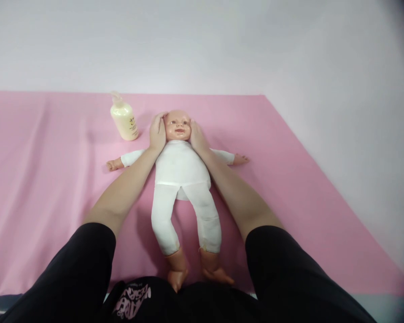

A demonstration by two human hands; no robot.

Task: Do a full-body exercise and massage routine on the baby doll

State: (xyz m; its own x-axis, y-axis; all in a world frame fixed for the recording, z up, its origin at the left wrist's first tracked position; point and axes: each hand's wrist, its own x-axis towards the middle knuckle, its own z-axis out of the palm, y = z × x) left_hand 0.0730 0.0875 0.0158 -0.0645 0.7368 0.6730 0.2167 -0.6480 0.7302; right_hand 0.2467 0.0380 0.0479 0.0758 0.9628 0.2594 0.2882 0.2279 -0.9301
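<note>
A baby doll [181,166] in a white top and white leggings lies on its back, its feet towards me and its arms spread to the sides. My left hand [158,133] cups the left side of its head, the fingers close together and pointing away from me. Against the right side of the head rests my right hand [198,137], its fingers partly hidden behind the head. Between my two palms the doll's face points up.
A pump bottle [124,120] of pale yellow liquid stands to the left of the doll's head. A pink sheet [276,188] covers the surface under the doll, with creases at the left. Behind it and to the right is a white wall [202,45].
</note>
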